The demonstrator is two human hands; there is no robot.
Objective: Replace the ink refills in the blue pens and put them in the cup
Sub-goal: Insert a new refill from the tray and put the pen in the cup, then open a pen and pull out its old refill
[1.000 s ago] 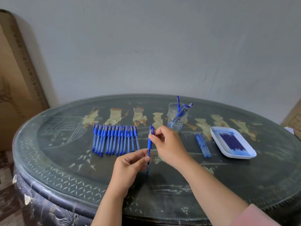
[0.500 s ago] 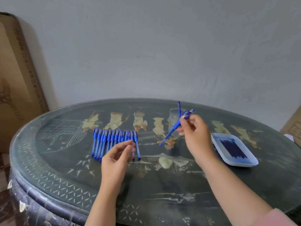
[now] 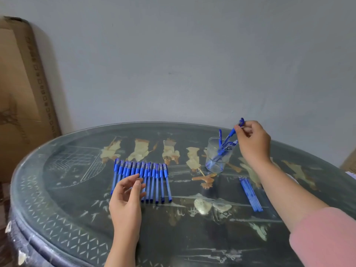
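Note:
A clear glass cup (image 3: 217, 158) stands at the back of the table with several blue pens in it. My right hand (image 3: 253, 140) pinches the top end of a blue pen (image 3: 232, 132) whose tip points down into the cup. A row of several capped blue pens (image 3: 150, 180) lies side by side on the left of the table. My left hand (image 3: 126, 197) hovers over the near end of that row, fingers relaxed and holding nothing. A few loose blue refills (image 3: 250, 192) lie to the right, just left of my right forearm.
The oval dark table (image 3: 77, 209) has a glass top with inlaid figures and a curved front edge. A tall cardboard box (image 3: 21, 93) leans on the wall at the left. A cardboard corner (image 3: 349, 162) shows at the far right.
My right hand has carried the pen from the middle of the table back and right to the cup. My left hand let go of it and moved left over the pen row.

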